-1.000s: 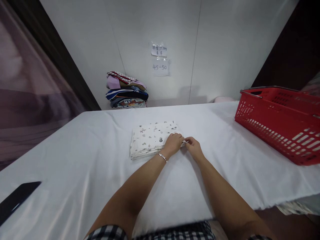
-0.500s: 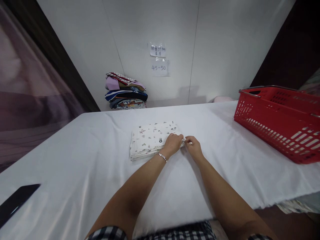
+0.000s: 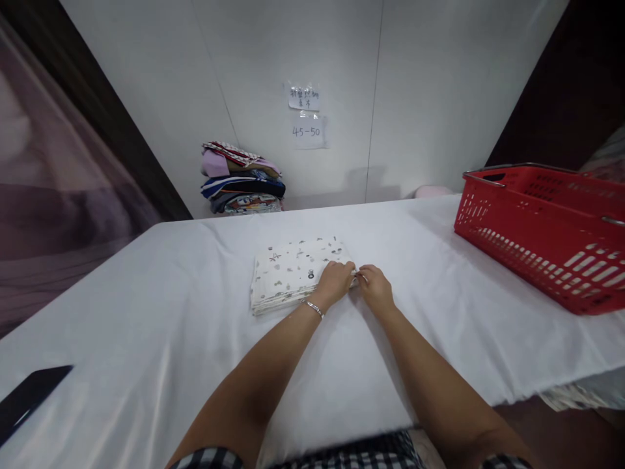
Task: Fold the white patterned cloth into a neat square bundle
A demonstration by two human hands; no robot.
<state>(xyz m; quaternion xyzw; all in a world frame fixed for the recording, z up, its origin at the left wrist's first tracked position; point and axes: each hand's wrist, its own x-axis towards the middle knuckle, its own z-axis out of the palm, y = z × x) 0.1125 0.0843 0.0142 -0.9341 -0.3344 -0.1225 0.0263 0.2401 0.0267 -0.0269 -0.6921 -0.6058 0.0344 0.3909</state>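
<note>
We position both hands just right of the frame's centre. Our left arm (image 3: pixel 266 374) enters at the bottom edge, left of centre, and slants up to the right. Our right arm (image 3: pixel 434 371) enters at the lower right and slants up to the left. Our left hand (image 3: pixel 336 280) is set back upward, fingers bent. Our right hand (image 3: pixel 375 286) faces it, thumb and fingers drawn together in a pinch. The fingertips of both lie close together; contact cannot be confirmed.
</note>
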